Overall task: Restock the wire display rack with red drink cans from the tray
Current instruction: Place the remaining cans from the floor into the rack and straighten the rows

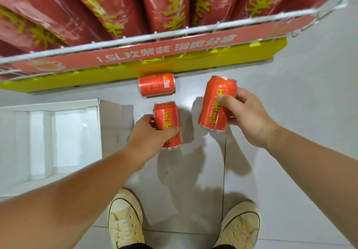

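Two red cans are being held: left can (165, 116) in left grip (149, 135), right can (215, 101) in right grip (246, 115); third can (157, 84) is lying on floor (290, 97) by wire rack (155, 35); tray (50, 106) is looking empty, restock probably finishing

So the white wire display rack (155, 35) is sitting across the far side on its flat yellow plastic base (193, 62), with big red plastic bottles (170, 6) standing packed inside it. Just in front of that base, a red aluminium drink can (157, 84) is lying on its side on the grey tiled floor (290, 93). Nearer in, the left hand (153, 132) is gripping a second red can (167, 120), and the right hand (246, 115) is holding a third red can (217, 103) just to the right of it. The white cardboard tray (75, 132) is sitting on the floor off to the left, and two cream canvas shoes (125, 223) are standing nearest the camera.
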Demonstrator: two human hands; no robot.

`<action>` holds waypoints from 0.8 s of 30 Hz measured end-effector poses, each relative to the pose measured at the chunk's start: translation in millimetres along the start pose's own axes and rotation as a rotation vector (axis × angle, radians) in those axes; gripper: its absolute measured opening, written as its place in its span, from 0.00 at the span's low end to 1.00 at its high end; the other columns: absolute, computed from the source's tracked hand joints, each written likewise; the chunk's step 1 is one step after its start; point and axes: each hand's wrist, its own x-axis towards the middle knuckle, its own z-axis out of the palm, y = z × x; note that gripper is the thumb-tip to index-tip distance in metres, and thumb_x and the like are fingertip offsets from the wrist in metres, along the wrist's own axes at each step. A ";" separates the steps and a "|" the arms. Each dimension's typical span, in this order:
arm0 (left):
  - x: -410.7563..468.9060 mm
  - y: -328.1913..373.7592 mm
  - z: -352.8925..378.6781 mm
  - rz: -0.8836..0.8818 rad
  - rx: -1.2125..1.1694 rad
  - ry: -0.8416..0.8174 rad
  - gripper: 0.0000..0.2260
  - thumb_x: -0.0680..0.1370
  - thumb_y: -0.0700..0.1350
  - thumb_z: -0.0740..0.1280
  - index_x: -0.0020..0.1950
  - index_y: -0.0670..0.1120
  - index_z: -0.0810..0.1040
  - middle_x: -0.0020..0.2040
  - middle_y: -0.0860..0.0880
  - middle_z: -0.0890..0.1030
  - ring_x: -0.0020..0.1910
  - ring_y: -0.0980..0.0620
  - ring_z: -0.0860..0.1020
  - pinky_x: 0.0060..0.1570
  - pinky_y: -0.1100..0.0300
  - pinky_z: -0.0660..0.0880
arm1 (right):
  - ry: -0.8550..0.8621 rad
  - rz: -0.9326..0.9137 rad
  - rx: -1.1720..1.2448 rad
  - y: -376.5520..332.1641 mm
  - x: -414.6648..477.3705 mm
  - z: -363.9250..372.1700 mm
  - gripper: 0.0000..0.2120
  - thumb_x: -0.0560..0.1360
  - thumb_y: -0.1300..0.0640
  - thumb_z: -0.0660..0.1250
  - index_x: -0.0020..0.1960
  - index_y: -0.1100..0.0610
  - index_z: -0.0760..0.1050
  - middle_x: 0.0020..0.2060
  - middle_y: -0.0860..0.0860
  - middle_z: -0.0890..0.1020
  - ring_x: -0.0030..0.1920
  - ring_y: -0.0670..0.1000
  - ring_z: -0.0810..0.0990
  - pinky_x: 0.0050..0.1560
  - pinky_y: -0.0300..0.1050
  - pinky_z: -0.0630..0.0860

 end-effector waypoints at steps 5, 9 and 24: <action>-62.5 64.3 -45.3 0.120 0.020 -0.004 0.20 0.70 0.46 0.79 0.57 0.52 0.75 0.48 0.57 0.79 0.44 0.61 0.80 0.35 0.71 0.74 | -0.055 -0.082 0.010 -62.5 -65.9 -0.4 0.09 0.72 0.55 0.73 0.50 0.57 0.79 0.36 0.48 0.82 0.37 0.45 0.81 0.41 0.42 0.80; -126.8 132.5 -86.5 0.212 0.016 -0.031 0.19 0.66 0.47 0.81 0.54 0.53 0.79 0.49 0.55 0.82 0.40 0.60 0.84 0.42 0.62 0.80 | -0.067 -0.130 0.076 -133.0 -127.3 -2.8 0.07 0.75 0.59 0.73 0.52 0.59 0.79 0.33 0.44 0.83 0.34 0.43 0.82 0.35 0.35 0.77; -442.9 405.7 -290.7 0.602 -0.028 0.045 0.18 0.69 0.42 0.80 0.56 0.48 0.79 0.48 0.50 0.84 0.36 0.63 0.81 0.30 0.68 0.77 | 0.028 -0.457 0.207 -468.6 -413.4 21.6 0.10 0.78 0.62 0.70 0.58 0.61 0.75 0.39 0.45 0.86 0.39 0.43 0.83 0.39 0.39 0.79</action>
